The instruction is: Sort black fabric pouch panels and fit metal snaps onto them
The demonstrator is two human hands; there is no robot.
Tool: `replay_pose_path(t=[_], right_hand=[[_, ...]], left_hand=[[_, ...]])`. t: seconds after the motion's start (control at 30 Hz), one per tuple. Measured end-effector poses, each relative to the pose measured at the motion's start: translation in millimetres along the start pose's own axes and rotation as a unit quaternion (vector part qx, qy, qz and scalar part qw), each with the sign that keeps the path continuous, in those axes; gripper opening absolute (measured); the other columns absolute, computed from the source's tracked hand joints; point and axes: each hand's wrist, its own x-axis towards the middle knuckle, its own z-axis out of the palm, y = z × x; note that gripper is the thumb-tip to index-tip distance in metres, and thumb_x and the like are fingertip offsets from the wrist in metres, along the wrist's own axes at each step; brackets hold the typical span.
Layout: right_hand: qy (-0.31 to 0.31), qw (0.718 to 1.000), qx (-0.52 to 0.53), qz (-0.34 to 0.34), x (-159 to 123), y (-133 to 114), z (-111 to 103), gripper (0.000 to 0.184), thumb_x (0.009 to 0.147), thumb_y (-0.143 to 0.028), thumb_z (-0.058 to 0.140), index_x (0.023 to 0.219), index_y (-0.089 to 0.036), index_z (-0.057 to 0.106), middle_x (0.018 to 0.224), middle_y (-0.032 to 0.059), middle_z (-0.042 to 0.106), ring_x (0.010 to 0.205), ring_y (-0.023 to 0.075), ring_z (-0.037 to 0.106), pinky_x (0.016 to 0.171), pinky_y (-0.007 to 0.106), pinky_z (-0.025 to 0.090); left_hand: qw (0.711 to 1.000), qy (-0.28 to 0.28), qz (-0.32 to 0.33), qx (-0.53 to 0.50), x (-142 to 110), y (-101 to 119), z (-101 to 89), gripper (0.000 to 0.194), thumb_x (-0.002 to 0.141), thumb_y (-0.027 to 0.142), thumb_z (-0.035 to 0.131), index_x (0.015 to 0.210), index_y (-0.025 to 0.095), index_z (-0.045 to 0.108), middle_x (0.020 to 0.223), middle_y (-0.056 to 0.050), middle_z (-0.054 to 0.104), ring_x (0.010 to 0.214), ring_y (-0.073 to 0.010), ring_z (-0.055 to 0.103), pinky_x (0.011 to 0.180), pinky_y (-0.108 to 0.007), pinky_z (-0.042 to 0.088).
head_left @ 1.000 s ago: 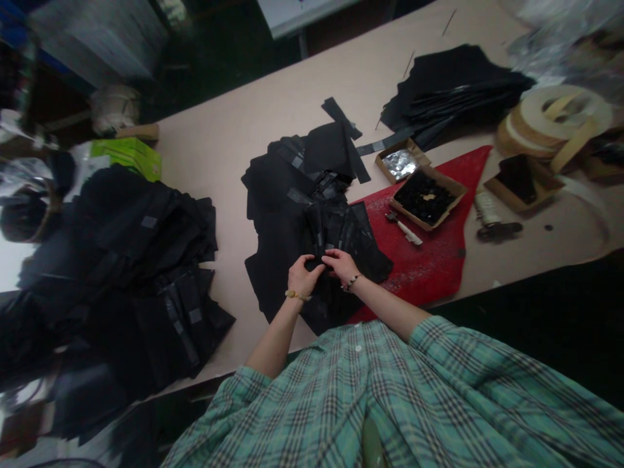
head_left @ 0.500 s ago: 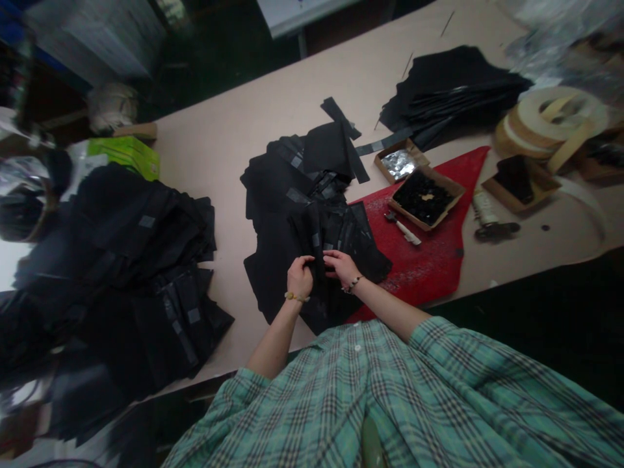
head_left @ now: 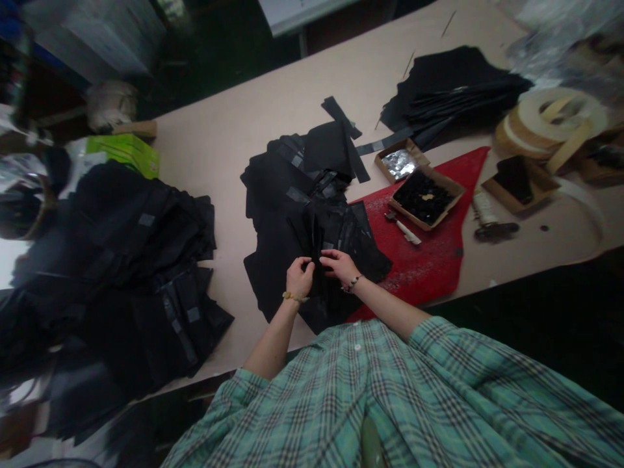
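Observation:
A folded black sheet piece (head_left: 314,229) stands on edge between my hands, over a loose pile of black pieces (head_left: 277,234). My left hand (head_left: 299,275) is closed at its left side, thumb and fingers pinching its edge. From the right, my right hand (head_left: 339,265) grips the same piece with bent fingers. The exact fingertip contact is hard to see, black against black. Just right of the pile, on a red mat (head_left: 429,260), lies a small tool with a white handle (head_left: 407,232).
A box of small black parts (head_left: 422,197) and a box of shiny silver bits (head_left: 398,164) stand at the right. Beyond are a black stack (head_left: 453,91) and tape rolls (head_left: 556,120). More black pieces (head_left: 121,260) cover the table's left end, by a green box (head_left: 125,156).
The upright black piece has turned and its folds now sit closer together between my hands. Both hands have shifted very slightly left.

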Motion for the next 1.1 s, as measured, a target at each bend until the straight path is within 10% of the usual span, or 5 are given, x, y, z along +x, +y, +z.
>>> replay_pose_path(t=[0.3, 0.5, 0.8, 1.1], right_hand=[[-0.012, 1.0, 0.007, 0.011, -1.5, 0.0, -0.8, 0.025, 0.071, -0.018, 0.074, 0.095, -0.019, 0.069, 0.083, 0.0023, 0.07, 0.072, 0.0125, 0.063, 0.062, 0.024, 0.057], [-0.003, 1.0, 0.005, 0.005, -1.1, 0.1, 0.4, 0.022, 0.073, -0.013, 0.067, 0.093, -0.019, 0.068, 0.086, 0.0009, 0.068, 0.071, 0.0107, 0.062, 0.057, 0.021, 0.056], [0.03, 0.999, -0.038, -0.024, 5.6, 7.2, -4.1, 0.019, 0.076, -0.013, 0.063, 0.093, -0.018, 0.067, 0.089, 0.0002, 0.067, 0.07, 0.0094, 0.06, 0.061, 0.023, 0.057], [0.012, 1.0, -0.02, -0.019, 4.5, 5.8, -1.8, 0.019, 0.076, -0.012, 0.062, 0.094, -0.018, 0.066, 0.085, 0.0002, 0.067, 0.069, 0.0105, 0.061, 0.059, 0.023, 0.056]], left_hand=[[0.997, 0.049, -0.045, 0.04, -5.8, 4.0, -1.2, 0.016, 0.08, 0.035, 0.066, 0.084, 0.02, 0.063, 0.079, 0.001, 0.066, 0.073, -0.0147, 0.06, 0.073, -0.026, 0.048], [0.997, 0.019, 0.073, 0.027, -5.2, 2.1, 0.7, 0.025, 0.088, 0.015, 0.049, 0.104, 0.023, 0.066, 0.104, -0.002, 0.069, 0.1, -0.0161, 0.063, 0.096, -0.03, 0.047], [0.998, 0.025, -0.05, 0.023, -2.0, 7.3, 3.3, 0.041, 0.072, 0.04, 0.077, 0.106, 0.021, 0.068, 0.107, -0.006, 0.071, 0.102, -0.0212, 0.065, 0.095, -0.035, 0.049], [0.998, 0.025, -0.054, 0.029, 0.5, 10.5, 2.0, 0.029, 0.076, 0.026, 0.071, 0.104, 0.02, 0.069, 0.106, -0.005, 0.072, 0.102, -0.0202, 0.065, 0.096, -0.034, 0.049]])
